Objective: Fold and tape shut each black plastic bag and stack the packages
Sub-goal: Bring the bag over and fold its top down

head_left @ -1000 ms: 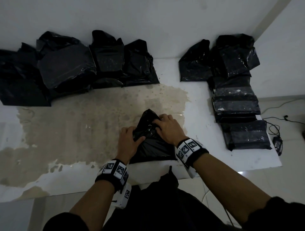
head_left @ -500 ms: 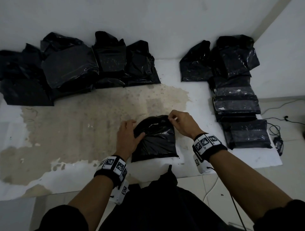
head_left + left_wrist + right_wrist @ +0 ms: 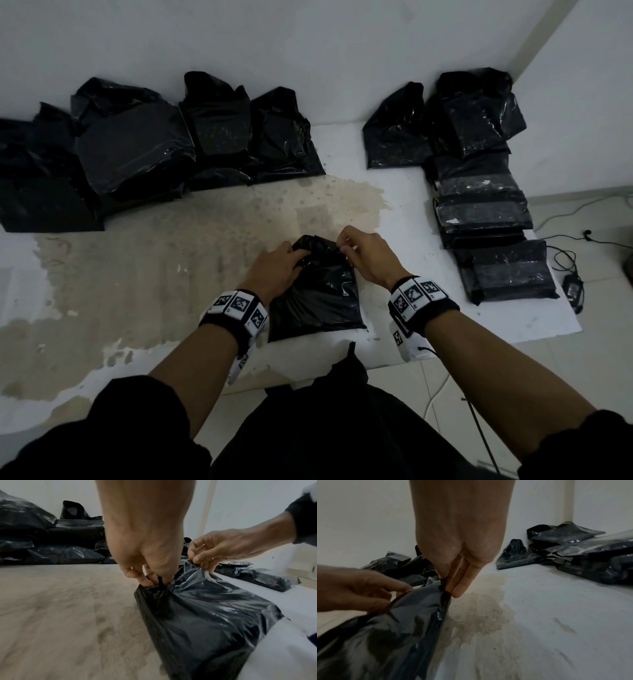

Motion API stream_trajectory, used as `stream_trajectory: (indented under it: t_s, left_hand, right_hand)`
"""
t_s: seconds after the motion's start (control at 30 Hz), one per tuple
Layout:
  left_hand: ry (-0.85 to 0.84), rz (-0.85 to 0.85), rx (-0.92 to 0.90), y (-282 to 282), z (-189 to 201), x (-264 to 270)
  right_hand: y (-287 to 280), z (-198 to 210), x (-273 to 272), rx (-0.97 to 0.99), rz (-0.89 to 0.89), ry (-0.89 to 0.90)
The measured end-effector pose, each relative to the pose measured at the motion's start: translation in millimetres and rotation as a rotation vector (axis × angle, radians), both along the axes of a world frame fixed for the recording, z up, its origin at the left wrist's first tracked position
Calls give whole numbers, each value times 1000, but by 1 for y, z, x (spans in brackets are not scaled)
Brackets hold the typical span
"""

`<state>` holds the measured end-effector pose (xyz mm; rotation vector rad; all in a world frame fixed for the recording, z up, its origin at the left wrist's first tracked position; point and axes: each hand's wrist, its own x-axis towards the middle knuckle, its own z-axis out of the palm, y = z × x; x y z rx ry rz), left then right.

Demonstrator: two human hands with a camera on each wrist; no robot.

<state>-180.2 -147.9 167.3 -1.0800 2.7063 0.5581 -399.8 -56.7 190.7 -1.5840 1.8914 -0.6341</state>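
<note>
Head view, left to right: at the upper left of the frame we see a heap of black bags (image 3: 137, 150) against the wall. Below it, our surface (image 3: 144, 260) shows a worn beige patch. At center frame our left hand (image 3: 277, 270) has its grip narrow, fingers curled and pinching the gathered left corner of the black plastic bag (image 3: 318, 301), which lies on the surface near its front edge. Our right hand (image 3: 368, 258) pinches the bag's right top corner, its grip likewise tight on the plastic. Both corners are lifted, as the wrist views show. At the right of the frame we see a row of flat taped packages (image 3: 493, 222), well apart from the bag.
</note>
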Motion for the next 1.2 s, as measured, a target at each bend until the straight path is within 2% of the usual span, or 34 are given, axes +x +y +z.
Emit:
stream_trajectory:
  t_s: [0.1, 0.17, 0.4, 0.47, 0.63, 0.77, 0.9, 0.97, 1.03, 1.1, 1.2]
  left_hand:
    - [41, 42, 47, 0, -4, 4]
    - [86, 98, 53, 0, -6, 8]
    - [194, 132, -59, -4, -4, 21]
    - [266, 152, -100, -6, -2, 25]
    - [366, 230, -140, -20, 4, 44]
    - [462, 245, -42, -26, 9, 49]
    - [475, 230, 94, -24, 14, 44]
    - [509, 273, 174, -21, 19, 40]
    - [561, 342, 274, -20, 25, 38]
    - [609, 390, 343, -21, 28, 37]
    - [638, 383, 365, -22, 34, 38]
  right_hand:
    - [6, -2, -4, 46, -118, -194]
    - [9, -3, -6, 86, -164, -260]
    - [7, -7, 16, 173, 4, -51]
    - [5, -13, 22, 142, -38, -7]
    - [7, -21, 20, 130, -173, -73]
    - [10, -25, 17, 161, -199, -56]
    - [10, -24, 17, 183, -190, -51]
    - [12, -20, 18, 137, -187, -6]
    - [14, -12, 19, -8, -151, 55]
    - [10, -4, 23, -141, -22, 78]
    - [-2, 5, 31, -85, 193, 139]
